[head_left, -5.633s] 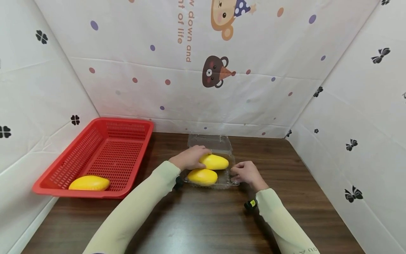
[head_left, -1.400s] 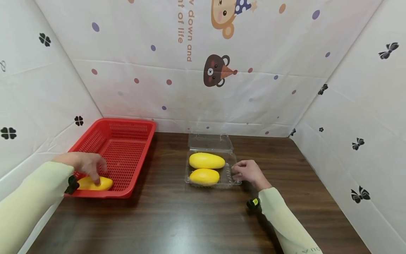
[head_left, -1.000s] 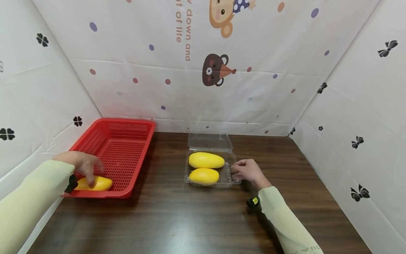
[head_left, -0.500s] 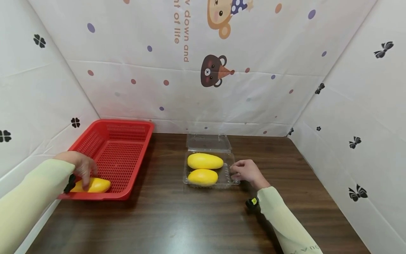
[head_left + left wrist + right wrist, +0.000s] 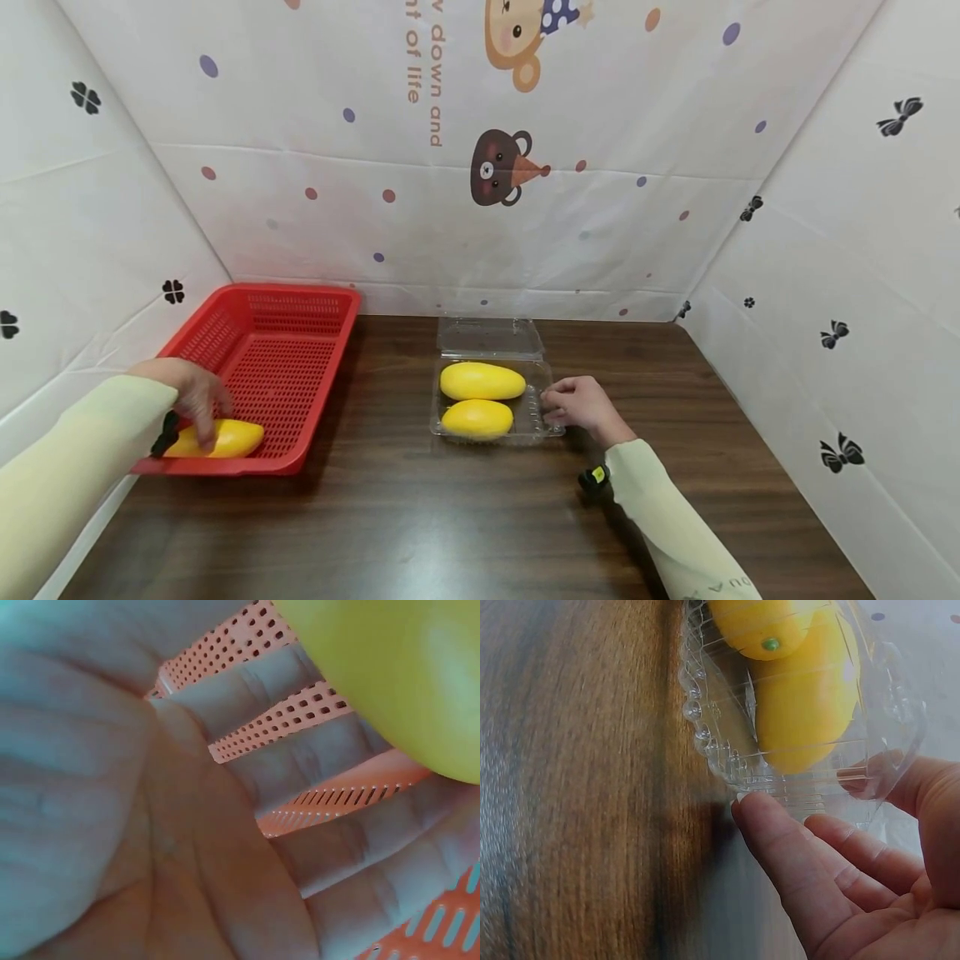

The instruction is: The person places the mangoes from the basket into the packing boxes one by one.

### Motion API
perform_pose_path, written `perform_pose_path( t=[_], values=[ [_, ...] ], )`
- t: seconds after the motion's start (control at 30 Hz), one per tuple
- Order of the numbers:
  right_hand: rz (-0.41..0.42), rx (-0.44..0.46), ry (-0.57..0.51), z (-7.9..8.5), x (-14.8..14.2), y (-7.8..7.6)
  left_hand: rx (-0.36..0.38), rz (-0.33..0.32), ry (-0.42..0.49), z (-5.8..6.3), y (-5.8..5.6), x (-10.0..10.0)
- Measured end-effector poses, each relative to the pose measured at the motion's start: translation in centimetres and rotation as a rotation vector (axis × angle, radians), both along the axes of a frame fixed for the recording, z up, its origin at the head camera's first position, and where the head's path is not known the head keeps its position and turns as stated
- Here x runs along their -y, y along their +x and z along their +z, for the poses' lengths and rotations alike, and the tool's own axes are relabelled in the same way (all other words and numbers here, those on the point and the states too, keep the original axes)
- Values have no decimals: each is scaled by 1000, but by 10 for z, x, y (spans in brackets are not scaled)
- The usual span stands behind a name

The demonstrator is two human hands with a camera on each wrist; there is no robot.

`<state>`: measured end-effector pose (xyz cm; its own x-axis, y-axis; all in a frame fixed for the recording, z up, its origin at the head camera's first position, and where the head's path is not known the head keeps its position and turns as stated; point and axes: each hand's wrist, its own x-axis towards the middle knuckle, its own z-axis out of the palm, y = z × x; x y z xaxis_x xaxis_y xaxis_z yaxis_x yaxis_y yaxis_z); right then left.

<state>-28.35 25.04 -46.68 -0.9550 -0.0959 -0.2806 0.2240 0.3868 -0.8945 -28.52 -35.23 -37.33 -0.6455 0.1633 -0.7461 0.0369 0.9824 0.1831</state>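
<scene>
One yellow fruit (image 5: 242,437) lies in the red basket (image 5: 279,375), by the near wall, and your left hand (image 5: 189,390) is now on it, having come across from the clear container (image 5: 536,417). Thumb and fingers straddle it: you have it gripped, but it sits low, not lifted, and I can't tell how firm that hold is. Over at the container, your right hand (image 5: 587,405) stays put, pinching the right end. Inside lie the rear fruit (image 5: 482,381) and the front fruit (image 5: 477,419); the rear one now sits further left than a few seconds ago, so a strip beside your right hand shows bare. My reading: the work has shifted to the basket, two fruits in place, the lid (image 5: 489,337) lying open behind.
</scene>
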Motion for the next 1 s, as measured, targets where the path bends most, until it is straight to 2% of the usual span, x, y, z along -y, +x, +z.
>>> perform_pose_path(
  t=[0.07,0.2,0.37,0.5,0.67,0.83,1.0],
  values=[
    [-1,3,-1,-1,0,-1,-7,-11,24,0,-1,0],
    [-3,1,-3,-2,-1,0,-36,8,78,-3,-3,1],
    [-4,-16,7,0,1,3,-72,77,167,-10,-5,-1],
    [-4,-20,9,1,-2,3,-100,87,191,-14,-9,-5],
    [-8,-10,4,-1,-1,1,-151,40,172,-16,-12,-4],
    [-11,-6,16,0,1,2,-246,-33,176,-20,-14,-1],
    [-26,5,20,2,2,1,-329,-80,211,-24,-15,3]
  ],
)
